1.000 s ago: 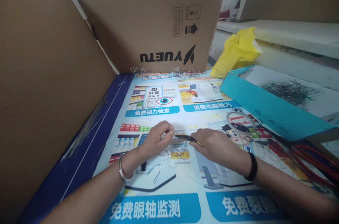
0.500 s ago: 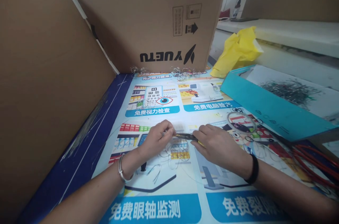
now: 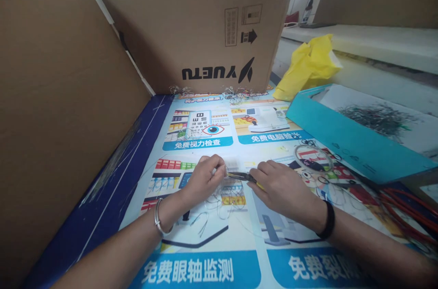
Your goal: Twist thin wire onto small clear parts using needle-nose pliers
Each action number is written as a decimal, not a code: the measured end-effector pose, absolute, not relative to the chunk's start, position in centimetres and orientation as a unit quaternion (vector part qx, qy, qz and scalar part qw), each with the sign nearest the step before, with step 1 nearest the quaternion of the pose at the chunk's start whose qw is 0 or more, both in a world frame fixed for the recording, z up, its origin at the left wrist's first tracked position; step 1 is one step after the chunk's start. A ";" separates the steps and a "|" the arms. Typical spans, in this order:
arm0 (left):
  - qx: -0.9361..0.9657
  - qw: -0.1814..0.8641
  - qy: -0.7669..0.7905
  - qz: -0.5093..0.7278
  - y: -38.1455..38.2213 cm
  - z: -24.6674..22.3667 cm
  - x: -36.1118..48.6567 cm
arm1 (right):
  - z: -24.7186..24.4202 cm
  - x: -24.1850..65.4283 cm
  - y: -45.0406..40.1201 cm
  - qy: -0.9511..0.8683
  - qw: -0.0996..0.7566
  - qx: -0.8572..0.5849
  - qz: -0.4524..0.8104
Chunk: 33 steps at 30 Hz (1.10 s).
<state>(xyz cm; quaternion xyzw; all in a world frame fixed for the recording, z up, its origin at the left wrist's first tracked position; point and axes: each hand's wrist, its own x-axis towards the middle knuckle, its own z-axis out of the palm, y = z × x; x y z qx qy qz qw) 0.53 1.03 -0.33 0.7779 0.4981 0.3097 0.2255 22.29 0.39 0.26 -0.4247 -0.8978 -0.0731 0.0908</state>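
Observation:
My right hand (image 3: 278, 187) is closed around the yellow handles of a pair of pliers (image 3: 243, 176), whose dark jaws point left. At the jaw tips, my left hand (image 3: 208, 175) is pinched, with its fingertips touching or almost touching them. A fine wire seems to be in that pinch, but it is too thin to make out clearly. Below the pliers lies a loose tangle of thin wire (image 3: 227, 195) on the printed sheet (image 3: 239, 229). A few short wire pieces (image 3: 202, 224) rest nearer to me.
Cardboard panels (image 3: 191, 20) stand at the back and left, with wire tangles (image 3: 236, 94) along the base. At the right are a turquoise box (image 3: 342, 138) with many wire bits (image 3: 379, 118), a yellow bag (image 3: 308, 68), a clear ring coil (image 3: 313, 158) and red cables (image 3: 407, 211).
The left hand's fingers have shifted slightly at the jaw tips. The pliers and right hand are almost where they were; the whole view has moved a little.

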 end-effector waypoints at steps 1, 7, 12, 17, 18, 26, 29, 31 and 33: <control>0.778 0.216 0.502 0.311 1.0 -0.4 0.6 | 0.3 22.3 0.3 -0.897 0.095 -0.425 -0.078; 0.778 0.170 0.507 0.328 0.9 -0.3 0.7 | 0.2 22.0 0.2 -0.896 0.099 -0.421 -0.101; 0.786 0.156 0.503 0.325 0.9 -0.4 0.7 | 0.0 22.0 0.1 -0.899 0.095 -0.412 -0.116; 0.809 0.118 0.493 0.297 1.0 -0.4 0.7 | -0.3 22.2 0.0 -0.899 0.088 -0.410 -0.125; 0.811 0.113 0.493 0.294 1.0 -0.5 0.7 | -0.2 22.1 0.0 -0.899 0.086 -0.410 -0.124; 0.806 0.114 0.496 0.302 1.0 -0.5 0.7 | 0.6 22.1 0.0 -0.899 0.076 -0.417 -0.110; 0.805 0.119 0.492 0.309 0.9 -0.4 0.7 | 0.8 22.0 -0.1 -0.896 0.074 -0.422 -0.116; 0.802 0.121 0.491 0.317 0.8 -0.3 0.7 | 0.9 21.9 -0.2 -0.896 0.076 -0.420 -0.124; 0.797 0.122 0.494 0.324 0.7 -0.3 0.7 | 1.0 21.7 -0.3 -0.896 0.077 -0.416 -0.134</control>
